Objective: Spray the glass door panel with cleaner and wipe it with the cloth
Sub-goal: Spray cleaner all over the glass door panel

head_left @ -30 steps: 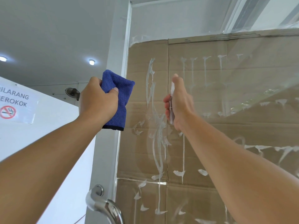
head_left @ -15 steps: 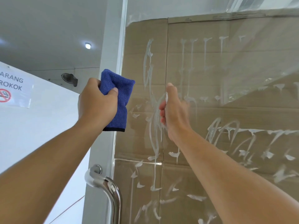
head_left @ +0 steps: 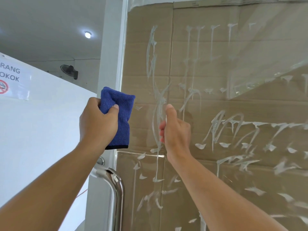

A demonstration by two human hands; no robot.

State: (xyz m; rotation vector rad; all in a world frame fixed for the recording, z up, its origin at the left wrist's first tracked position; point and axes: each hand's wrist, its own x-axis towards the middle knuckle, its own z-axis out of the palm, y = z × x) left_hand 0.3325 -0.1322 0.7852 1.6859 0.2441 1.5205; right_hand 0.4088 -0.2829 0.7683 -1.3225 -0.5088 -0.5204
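Left hand (head_left: 98, 124) grips the folded blue cloth (head_left: 119, 117) at the door frame (head_left: 110, 64); right hand (head_left: 176, 130) curls around a thin object, barely visible, against the streaked glass panel (head_left: 216, 80), above the handle (head_left: 116, 189).

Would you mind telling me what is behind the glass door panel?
Brown cardboard lies behind the glass door panel, under white cleaner streaks. Whatever is behind the cardboard is hidden; the right hand covers a patch.
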